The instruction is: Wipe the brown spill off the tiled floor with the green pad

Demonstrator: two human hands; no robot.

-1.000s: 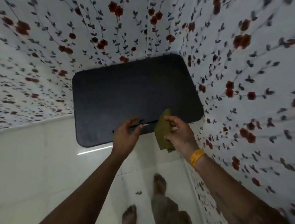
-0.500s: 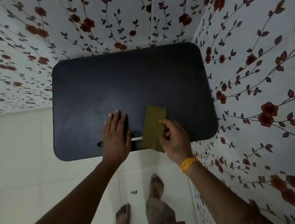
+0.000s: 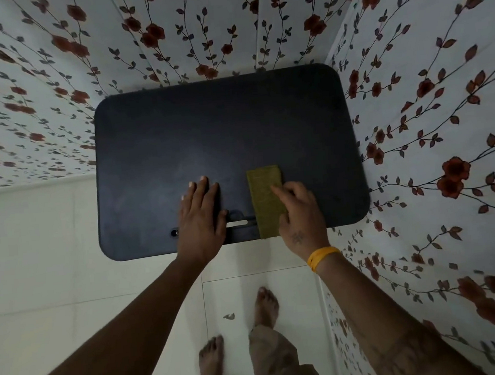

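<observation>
At frame centre, the right hand [image 3: 301, 212] presses the green pad [image 3: 267, 202] onto the dark tabletop [image 3: 220, 135], fingers curled; the left hand [image 3: 201, 218] lies flat. The floor spill [image 3: 229, 316] near the feet risks being stepped in.

Ahead of the fingers [image 3: 201, 188] of both hands, the dark tabletop [image 3: 220, 130] lies bare up to the flowered wall [image 3: 196, 27]. Right of the right hand's fingers, a second flowered wall [image 3: 428, 111] hems the tabletop's edge. Below the wrists, open floor [image 3: 52, 264] stretches leftward.
</observation>
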